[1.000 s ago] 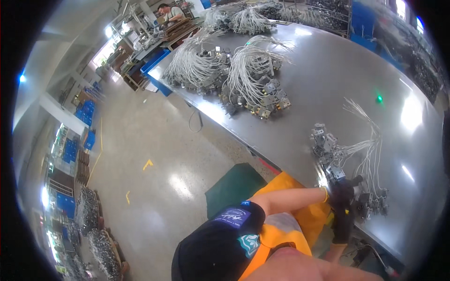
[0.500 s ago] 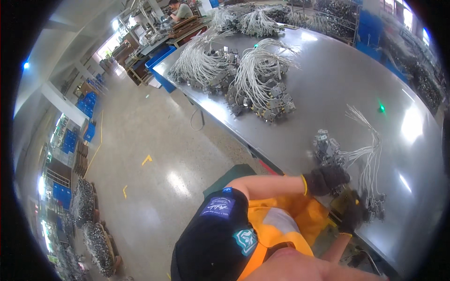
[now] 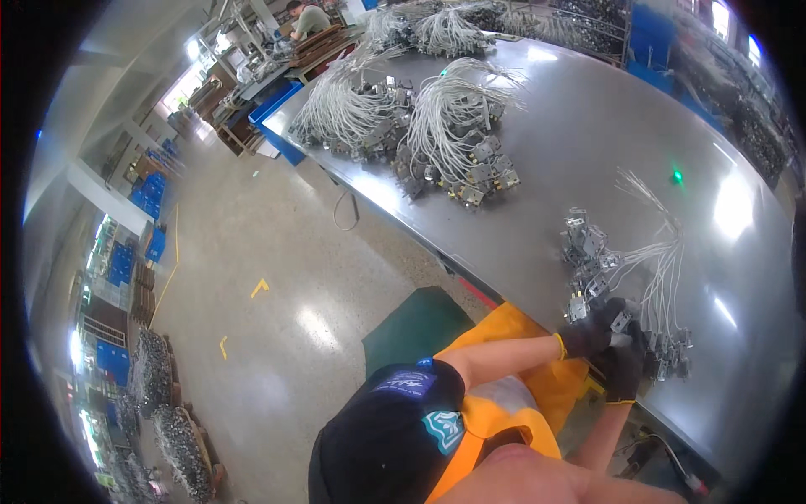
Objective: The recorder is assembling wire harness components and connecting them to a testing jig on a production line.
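**Hands closing on a small wired metal part at the bench edge**

Left hand (image 3: pixel 588 334), in a dark glove with a yellow cuff, is curling around a small metal part (image 3: pixel 623 322) at the near edge of the grey bench (image 3: pixel 588 143), fingers bent and holding it. Just to its right, the right hand (image 3: pixel 625 371), gloved the same way, is pressing in from below against the same part; how firmly it is gripping I cannot tell, since the glove is hiding the fingertips.

The part is looking like a stamped metal bracket with thin white wires (image 3: pixel 663 269) trailing away across the bench. Judging by its build, the bracket is probably rigid and light, with hard edges, so the body is the place to take hold. The wires are looking limp and prone to tangling; pulling on them could strain their joints.

Further right, a short row of similar parts (image 3: pixel 672 353) is lying just beside the hands. Larger heaps of wired parts (image 3: pixel 453 143) are sitting well apart, up the bench.
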Tool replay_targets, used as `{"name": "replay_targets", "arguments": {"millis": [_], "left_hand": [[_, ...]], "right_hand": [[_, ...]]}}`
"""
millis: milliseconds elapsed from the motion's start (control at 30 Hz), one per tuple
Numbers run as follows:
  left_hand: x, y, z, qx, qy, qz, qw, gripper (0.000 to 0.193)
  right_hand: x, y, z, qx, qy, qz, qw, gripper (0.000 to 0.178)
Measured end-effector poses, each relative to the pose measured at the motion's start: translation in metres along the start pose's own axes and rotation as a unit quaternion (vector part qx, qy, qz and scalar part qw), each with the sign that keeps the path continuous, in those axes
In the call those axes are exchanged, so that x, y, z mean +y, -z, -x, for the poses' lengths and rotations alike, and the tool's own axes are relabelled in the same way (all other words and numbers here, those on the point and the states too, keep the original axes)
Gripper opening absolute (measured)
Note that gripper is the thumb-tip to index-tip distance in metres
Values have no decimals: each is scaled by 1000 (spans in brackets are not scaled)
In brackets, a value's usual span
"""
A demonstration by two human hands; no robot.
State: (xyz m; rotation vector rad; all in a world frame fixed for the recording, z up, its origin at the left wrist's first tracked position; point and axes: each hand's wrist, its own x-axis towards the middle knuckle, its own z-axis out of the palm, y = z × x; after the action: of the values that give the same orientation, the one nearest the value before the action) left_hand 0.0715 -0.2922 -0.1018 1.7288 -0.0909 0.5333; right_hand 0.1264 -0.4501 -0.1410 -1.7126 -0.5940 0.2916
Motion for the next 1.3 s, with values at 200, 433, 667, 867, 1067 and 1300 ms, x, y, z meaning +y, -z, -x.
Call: {"name": "replay_targets", "arguments": {"millis": [200, 433, 667, 867, 1067, 1300], "left_hand": [[-17, 12, -4, -90, 12, 4, 996, 59], [37, 23, -21, -275, 173, -97, 941, 61], [-49, -7, -7, -242, -99, -144, 954, 42], [-3, -11, -17, -154, 86, -93, 980, 54], [7, -36, -11, -142, -48, -200, 968, 45], [0, -29, -10, -177, -80, -213, 957, 42]], "right_hand": [[-74, 39, -6, 0, -128, 187, 974, 40], [-41, 71, 26, 59, -138, 8, 989, 46], [-72, 45, 19, -42, 48, 274, 960, 40], [-80, 55, 28, 28, -110, 81, 990, 45], [-110, 44, 48, 54, -59, 289, 954, 33], [-101, 26, 46, 86, 95, 479, 869, 20]]}}
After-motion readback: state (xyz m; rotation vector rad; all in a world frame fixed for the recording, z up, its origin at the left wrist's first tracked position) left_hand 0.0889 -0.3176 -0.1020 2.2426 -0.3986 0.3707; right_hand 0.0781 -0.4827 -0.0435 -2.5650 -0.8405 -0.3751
